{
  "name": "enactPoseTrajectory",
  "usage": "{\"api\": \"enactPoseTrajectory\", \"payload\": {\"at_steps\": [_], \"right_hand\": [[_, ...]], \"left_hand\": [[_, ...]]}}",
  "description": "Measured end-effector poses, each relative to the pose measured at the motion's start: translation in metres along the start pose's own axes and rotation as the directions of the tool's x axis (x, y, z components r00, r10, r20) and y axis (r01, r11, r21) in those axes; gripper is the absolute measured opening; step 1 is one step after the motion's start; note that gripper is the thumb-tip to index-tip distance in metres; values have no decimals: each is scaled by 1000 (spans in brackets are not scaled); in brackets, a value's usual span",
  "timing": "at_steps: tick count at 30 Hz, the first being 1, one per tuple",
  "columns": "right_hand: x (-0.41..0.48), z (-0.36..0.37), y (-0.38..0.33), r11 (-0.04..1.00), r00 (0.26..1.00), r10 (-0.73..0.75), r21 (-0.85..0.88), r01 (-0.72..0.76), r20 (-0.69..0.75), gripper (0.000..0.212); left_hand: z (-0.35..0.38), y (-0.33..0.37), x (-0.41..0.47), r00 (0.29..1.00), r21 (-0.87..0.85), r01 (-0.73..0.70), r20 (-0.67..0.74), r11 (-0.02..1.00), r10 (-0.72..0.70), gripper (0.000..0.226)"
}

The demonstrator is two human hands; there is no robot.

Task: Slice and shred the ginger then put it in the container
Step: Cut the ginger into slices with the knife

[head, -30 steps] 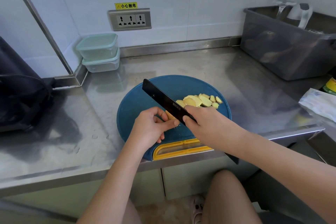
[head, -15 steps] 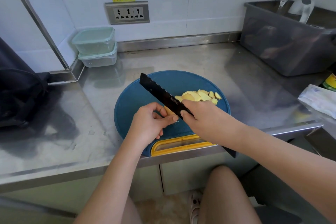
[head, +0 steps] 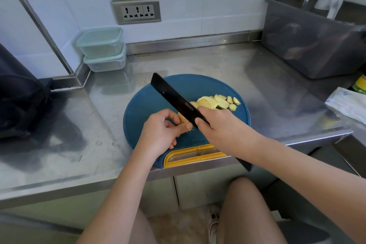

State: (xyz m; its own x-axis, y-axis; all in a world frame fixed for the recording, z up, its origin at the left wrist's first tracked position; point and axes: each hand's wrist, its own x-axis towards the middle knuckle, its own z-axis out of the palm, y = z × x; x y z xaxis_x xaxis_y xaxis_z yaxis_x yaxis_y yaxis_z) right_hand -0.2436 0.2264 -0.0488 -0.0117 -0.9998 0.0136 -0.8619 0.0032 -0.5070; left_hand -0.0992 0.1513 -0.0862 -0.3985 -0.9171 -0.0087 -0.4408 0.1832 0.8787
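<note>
Steel tabletop (head: 198,61), blue board (head: 142,109): left hand (head: 160,130) grip pinches ginger stub (head: 182,119) steady for slicing; right hand (head: 221,128) grip wraps black knife (head: 172,95); slices (head: 215,102) piled clear of blade.

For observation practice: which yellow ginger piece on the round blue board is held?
The ginger chunk left of the black knife blade, pinched by the left hand; the slices lie loose.

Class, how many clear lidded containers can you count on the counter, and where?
2. The lower container stands on the counter at its back left corner; the upper container is stacked on it. The grey tub could hide others.
</note>
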Motion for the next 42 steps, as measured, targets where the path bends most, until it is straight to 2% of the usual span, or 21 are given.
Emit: {"api": "enactPoseTrajectory", "payload": {"at_steps": [5, 12, 18, 22, 31, 38, 42], "right_hand": [[-19, 4, 8, 1000, 1000, 26, -13, -26, 15, 9], [-22, 18, 11, 999, 997, 8, 40, -5, -76, 16], [-17, 9, 11, 994, 999, 42, 102, -42, 1, 19], [-11, 2, 8, 997, 998, 41, 64, -44, 48, 18], [-4, 5, 0, 999, 999, 23, -40, -21, 49, 17], [-21, 1, 4, 997, 993, 71, -40, -68, 89, 10], [-19, -1, 2, 996, 993, 73, -48, -69, 93, 14]], "left_hand": [[-1, 0, 1, 1000, -15, 1, 5, 1000, -1, 29], [-1, -1, 2, 1000, 7, 1, 13, 1000, -1, 32], [-2, -2, 2, 1000, 8, 4, 23, 1000, -4, 29], [-2, -2, 3, 1000, 3, 8, 28, 1000, -8, 29], [-1, -2, 1, 1000, -17, 17, 7, 1000, -17, 28], [-2, -3, 3, 999, -16, 37, 21, 999, -37, 30], [-4, -1, 5, 998, 4, 53, 42, 999, -53, 31]]}}
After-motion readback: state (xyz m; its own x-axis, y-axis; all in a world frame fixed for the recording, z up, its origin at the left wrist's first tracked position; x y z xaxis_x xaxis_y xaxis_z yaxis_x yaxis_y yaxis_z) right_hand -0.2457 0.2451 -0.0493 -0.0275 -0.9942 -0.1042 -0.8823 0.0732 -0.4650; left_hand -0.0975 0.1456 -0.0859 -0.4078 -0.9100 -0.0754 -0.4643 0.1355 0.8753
